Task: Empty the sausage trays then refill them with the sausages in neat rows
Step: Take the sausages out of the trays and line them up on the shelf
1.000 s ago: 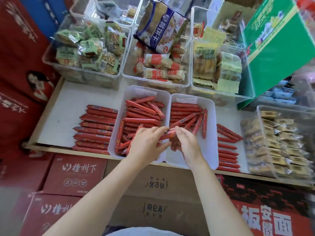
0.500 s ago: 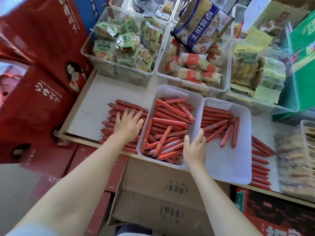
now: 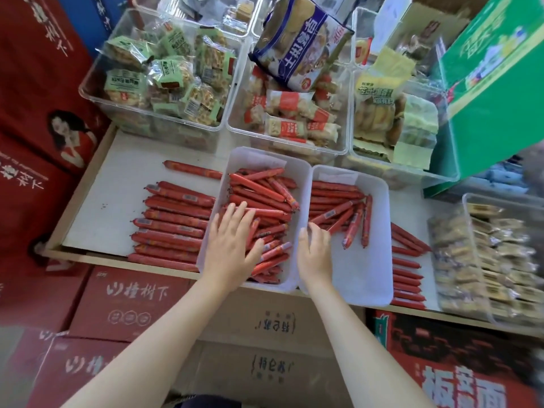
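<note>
Two white plastic trays stand side by side on the shelf. The left tray (image 3: 297, 178) holds a loose heap of red sausages (image 3: 265, 198). My left hand (image 3: 232, 248) lies flat on that heap, fingers spread. The right tray (image 3: 379, 260) has a stacked row of sausages (image 3: 332, 191) at its far end, a few loose ones (image 3: 357, 222) beside it, and a bare near half. My right hand (image 3: 315, 254) is inside this tray by its left wall. Its fingers curl down at the near end of a loose sausage, and its grip is hidden.
Sausages lie in a row on the shelf (image 3: 97, 207) left of the trays (image 3: 176, 219), one apart (image 3: 191, 165), and another row on the right (image 3: 407, 278). Clear bins of packaged snacks (image 3: 164, 83) stand behind, another at right (image 3: 500, 260). Cardboard boxes (image 3: 126, 301) sit below the shelf edge.
My left hand has moved right, off the shelf row and onto the heap in the left tray. My right hand has shifted from the rim between the trays into the right tray.
</note>
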Demonstrator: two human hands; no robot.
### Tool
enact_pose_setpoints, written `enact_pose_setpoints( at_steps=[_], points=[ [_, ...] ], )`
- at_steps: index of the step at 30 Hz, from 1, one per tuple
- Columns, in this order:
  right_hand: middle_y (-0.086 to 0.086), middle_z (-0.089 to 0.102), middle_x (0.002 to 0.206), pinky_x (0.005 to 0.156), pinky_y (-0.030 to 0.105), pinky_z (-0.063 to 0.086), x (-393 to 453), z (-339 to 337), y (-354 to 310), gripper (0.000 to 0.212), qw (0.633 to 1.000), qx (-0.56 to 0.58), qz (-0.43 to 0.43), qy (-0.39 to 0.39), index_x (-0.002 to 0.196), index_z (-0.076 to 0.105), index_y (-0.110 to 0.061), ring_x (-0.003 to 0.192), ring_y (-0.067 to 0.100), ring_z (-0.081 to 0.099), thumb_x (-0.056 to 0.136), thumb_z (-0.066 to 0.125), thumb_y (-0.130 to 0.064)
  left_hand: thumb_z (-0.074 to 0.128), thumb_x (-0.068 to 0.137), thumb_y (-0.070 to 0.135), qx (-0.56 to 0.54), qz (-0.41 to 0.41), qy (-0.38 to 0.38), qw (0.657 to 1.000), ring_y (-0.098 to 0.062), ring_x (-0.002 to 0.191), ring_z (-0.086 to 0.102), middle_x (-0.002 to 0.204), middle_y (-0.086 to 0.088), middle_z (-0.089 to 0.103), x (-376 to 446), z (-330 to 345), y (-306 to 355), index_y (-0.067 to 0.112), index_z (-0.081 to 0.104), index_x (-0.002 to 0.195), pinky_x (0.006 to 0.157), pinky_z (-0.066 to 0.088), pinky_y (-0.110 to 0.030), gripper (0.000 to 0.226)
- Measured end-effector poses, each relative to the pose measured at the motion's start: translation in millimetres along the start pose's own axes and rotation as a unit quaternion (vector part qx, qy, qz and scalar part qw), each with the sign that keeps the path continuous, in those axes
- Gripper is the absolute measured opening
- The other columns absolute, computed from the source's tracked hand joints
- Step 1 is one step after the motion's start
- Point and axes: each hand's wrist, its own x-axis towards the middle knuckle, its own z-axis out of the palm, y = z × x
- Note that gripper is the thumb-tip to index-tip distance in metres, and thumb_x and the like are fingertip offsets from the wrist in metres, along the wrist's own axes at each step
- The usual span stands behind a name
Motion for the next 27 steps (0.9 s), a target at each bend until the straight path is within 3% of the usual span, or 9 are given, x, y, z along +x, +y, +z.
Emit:
enact_pose_setpoints(
  at_steps=[3, 8, 11, 15, 17, 19, 22, 24, 27],
  points=[
    [0.005, 0.046, 0.129, 0.088, 0.032, 0.042, 19.0, -29.1, 21.5, 0.034, 0.999, -0.029, 0.020, 0.033, 0.132, 0.052, -0.019, 0.115, 0.024, 0.051, 0.102, 0.039, -0.023, 0.038, 0.096, 0.051, 0.036, 0.066, -0.055, 0.996, -0.019, 0.154, 0.009, 0.165, 0.000, 0.022, -21.4, 37.0, 30.7, 0.022, 0.037, 0.153, 0.123, 0.005, -0.047, 0.065],
    [0.009, 0.041, 0.117, 0.075, 0.032, 0.041, 48.7, -57.6, 57.7, 0.040, 0.987, -0.110, 0.099, 0.061, 0.134, 0.048, -0.021, 0.100, 0.028, 0.049, 0.095, 0.049, -0.014, 0.033, 0.095, 0.061, 0.118, 0.060, -0.107, 0.985, -0.019, 0.154, 0.009, 0.165, 0.001, 0.019, -24.4, 56.0, 31.8, 0.026, 0.030, 0.156, 0.122, 0.004, -0.050, 0.070],
    [0.004, 0.052, 0.101, 0.074, 0.035, 0.047, 59.7, -54.7, 69.1, 0.025, 0.989, 0.011, 0.146, 0.021, 0.116, 0.046, -0.021, 0.089, 0.028, 0.057, 0.095, 0.058, -0.014, 0.028, 0.095, 0.063, 0.129, 0.052, -0.128, 0.982, -0.019, 0.154, 0.007, 0.166, 0.002, 0.016, -21.6, 56.1, 34.2, 0.029, 0.026, 0.157, 0.122, 0.003, -0.049, 0.071],
    [0.002, 0.061, 0.093, 0.081, 0.048, 0.058, 61.3, -49.4, 69.9, 0.022, 0.952, 0.161, 0.249, 0.069, 0.102, 0.042, -0.018, 0.077, 0.026, 0.071, 0.092, 0.060, -0.013, 0.027, 0.095, 0.063, 0.138, 0.037, -0.136, 0.980, -0.020, 0.154, 0.011, 0.166, 0.000, 0.018, -22.3, 55.3, 36.4, 0.028, 0.025, 0.157, 0.122, 0.002, -0.047, 0.072],
    [0.008, 0.065, 0.094, 0.073, 0.043, 0.060, 51.5, -54.6, 61.3, 0.024, 0.937, 0.228, 0.253, 0.083, 0.106, 0.042, -0.015, 0.067, 0.024, 0.071, 0.090, 0.059, -0.013, 0.028, 0.095, 0.063, 0.139, 0.036, -0.135, 0.980, -0.020, 0.153, 0.011, 0.166, -0.001, 0.017, -21.5, 53.4, 37.2, 0.025, 0.027, 0.157, 0.122, 0.001, -0.046, 0.073],
    [0.013, 0.067, 0.090, 0.061, 0.033, 0.056, 31.9, -67.2, 47.6, 0.023, 0.895, 0.354, 0.254, 0.097, 0.111, 0.045, -0.010, 0.060, 0.021, 0.068, 0.091, 0.056, -0.008, 0.029, 0.095, 0.062, 0.136, 0.038, -0.138, 0.980, -0.018, 0.154, 0.007, 0.167, 0.000, 0.014, -22.4, 51.9, 37.3, 0.023, 0.026, 0.157, 0.123, -0.001, -0.045, 0.073],
    [0.013, 0.066, 0.083, 0.059, 0.029, 0.049, -8.6, -87.9, 31.8, 0.015, 0.836, 0.483, 0.248, 0.076, 0.110, 0.053, -0.007, 0.061, 0.021, 0.064, 0.096, 0.049, -0.004, 0.033, 0.095, 0.057, 0.076, 0.036, -0.106, 0.991, -0.016, 0.154, 0.000, 0.167, 0.000, 0.011, -26.5, 42.8, 40.9, 0.021, 0.025, 0.157, 0.123, -0.005, -0.041, 0.072],
    [0.012, 0.066, 0.081, 0.061, 0.031, 0.050, -31.8, -93.8, 24.1, 0.012, 0.840, 0.491, 0.227, 0.036, 0.107, 0.057, -0.008, 0.062, 0.022, 0.061, 0.099, 0.048, -0.004, 0.040, 0.095, 0.049, 0.022, 0.051, -0.043, 0.998, -0.018, 0.154, 0.004, 0.166, -0.002, 0.017, -28.3, 29.6, 47.7, 0.018, 0.029, 0.156, 0.124, -0.002, -0.041, 0.069],
    [0.014, 0.067, 0.080, 0.064, 0.034, 0.050, -50.2, -86.3, 8.3, 0.014, 0.878, 0.436, 0.184, -0.063, 0.104, 0.063, -0.006, 0.064, 0.023, 0.061, 0.099, 0.050, -0.008, 0.050, 0.094, 0.039, 0.025, 0.124, 0.048, 0.991, -0.022, 0.152, 0.020, 0.161, -0.002, 0.030, -28.8, 8.2, 56.8, 0.017, 0.040, 0.151, 0.124, 0.009, -0.047, 0.062]
  ],
)
